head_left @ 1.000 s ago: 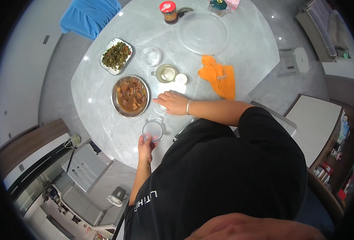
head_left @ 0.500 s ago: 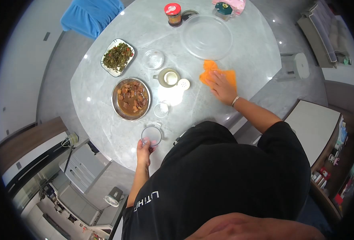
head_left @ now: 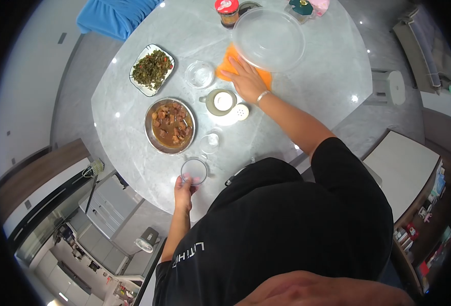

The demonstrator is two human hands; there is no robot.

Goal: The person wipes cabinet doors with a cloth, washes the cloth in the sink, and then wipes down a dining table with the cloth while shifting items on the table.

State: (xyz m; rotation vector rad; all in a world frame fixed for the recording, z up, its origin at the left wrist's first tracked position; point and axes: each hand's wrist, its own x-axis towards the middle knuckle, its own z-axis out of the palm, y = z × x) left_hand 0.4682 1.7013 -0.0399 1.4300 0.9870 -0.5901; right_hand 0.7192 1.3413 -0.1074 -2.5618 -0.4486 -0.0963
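Observation:
My left hand (head_left: 183, 195) is closed around the side of a clear cup (head_left: 195, 172) at the table's near edge. My right hand (head_left: 247, 82) lies flat with fingers stretched out on an orange cloth (head_left: 227, 57), pressing it to the table. The cloth's far edge meets the rim of a large round translucent lid (head_left: 270, 38). Close by the right hand stand a mug (head_left: 205, 99) with a white round thing in it, a small white perforated cap (head_left: 241, 112) and a clear glass dish (head_left: 200, 75).
On the grey marble table (head_left: 322, 76) are a metal bowl (head_left: 147, 130) of meat stew, a square plate (head_left: 133, 81) of chopped greens and a small clear glass (head_left: 210, 143). A red-lidded jar (head_left: 227, 14) stands at the far side. A blue-covered chair (head_left: 110, 20) is beyond the table.
My right hand has slid the orange cloth leftward and away from me, up to the large lid. My left hand keeps its hold on the cup. The view has shifted slightly.

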